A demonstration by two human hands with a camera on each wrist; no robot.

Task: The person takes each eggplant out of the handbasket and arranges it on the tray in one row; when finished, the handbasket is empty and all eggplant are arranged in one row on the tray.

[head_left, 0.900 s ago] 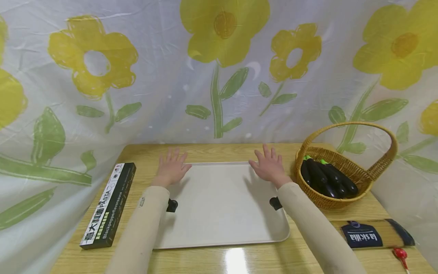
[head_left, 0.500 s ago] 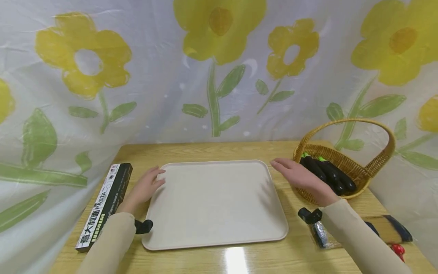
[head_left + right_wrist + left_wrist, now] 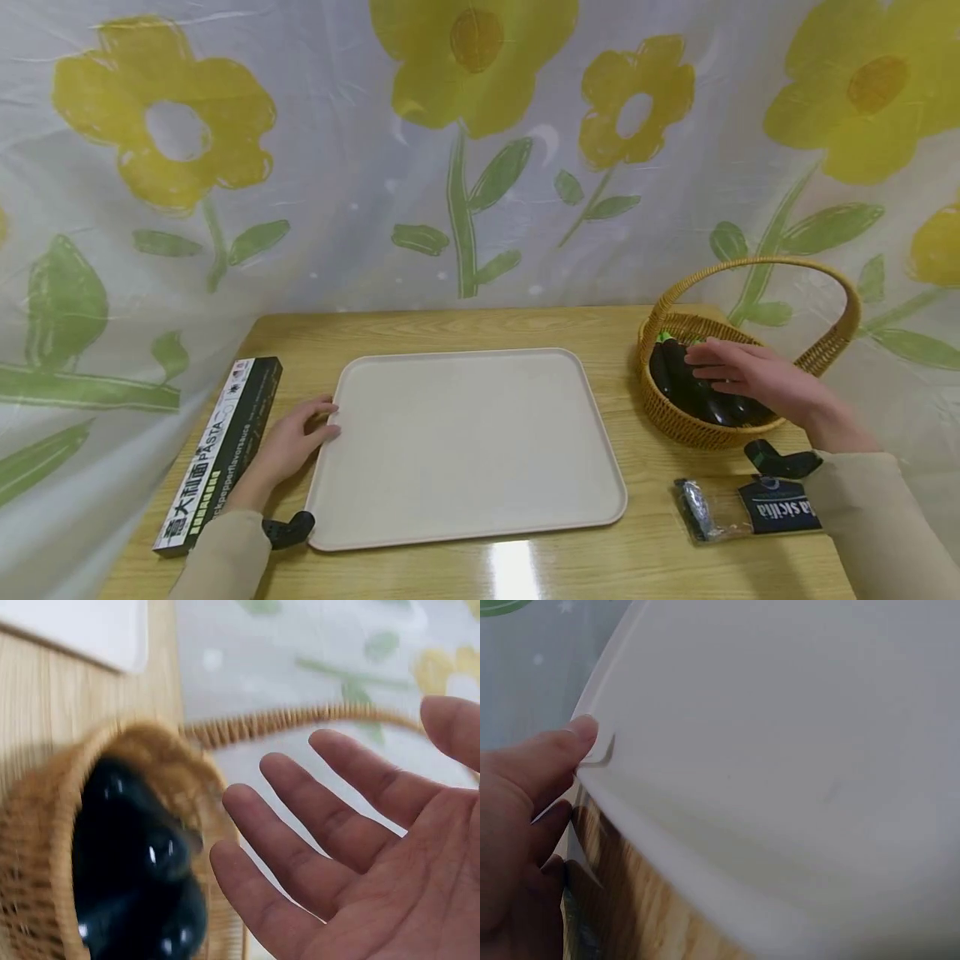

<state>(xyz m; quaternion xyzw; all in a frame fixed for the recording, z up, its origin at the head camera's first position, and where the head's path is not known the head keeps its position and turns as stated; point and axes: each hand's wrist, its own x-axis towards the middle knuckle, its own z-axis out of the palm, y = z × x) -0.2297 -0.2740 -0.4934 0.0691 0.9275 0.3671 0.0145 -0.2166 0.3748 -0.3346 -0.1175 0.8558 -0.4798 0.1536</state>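
Note:
A white rectangular tray (image 3: 465,442) lies on the wooden table. At its left rim is my left hand (image 3: 292,446); in the left wrist view the thumb (image 3: 585,729) lies over the rim and the other fingers curl beside and below it. To the right stands a wicker basket (image 3: 678,427) with a tall handle, holding several dark eggplants (image 3: 678,375). My right hand (image 3: 772,383) is above the basket's right side, fingers spread and holding nothing; in the right wrist view its palm (image 3: 405,900) shows beside the eggplants.
A black and white pasta box (image 3: 217,458) lies left of the tray, partly behind the left forearm. Before the basket is a clear pasta packet (image 3: 750,508) with a dark label, partly covered by the right sleeve. A flowered cloth (image 3: 337,167) hangs behind the table.
From over the tray, my hands have moved apart. The left has come down to the tray's left rim; the right has swung right, over the basket.

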